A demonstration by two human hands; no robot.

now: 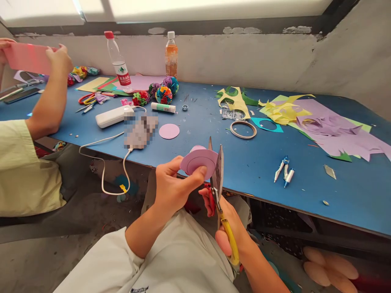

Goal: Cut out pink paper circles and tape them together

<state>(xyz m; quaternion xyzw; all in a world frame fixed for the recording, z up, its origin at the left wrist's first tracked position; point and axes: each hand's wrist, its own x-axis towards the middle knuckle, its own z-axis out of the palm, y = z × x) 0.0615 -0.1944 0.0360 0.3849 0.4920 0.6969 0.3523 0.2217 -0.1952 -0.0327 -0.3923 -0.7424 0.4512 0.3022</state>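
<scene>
While the lilac paper disc [199, 159] is pinched by the left hand [174, 183], scissors [218, 179] are gripped beside it by the right hand [238, 226]. Slow, smooth disc rotation is advised.

- An off-white, loose top [183, 252], its cloth softly creased across the front.
- A left sleeve [110, 254] in the same off-white, wide and short, its hem ending around the elbow.
- Small dark lettering [139, 290] low on the top, cut off and too partial to read.
- Left forearm [146, 230] and right forearm [259, 260] bare.
- Left hand [174, 185] and right hand [236, 224] ungloved.
</scene>
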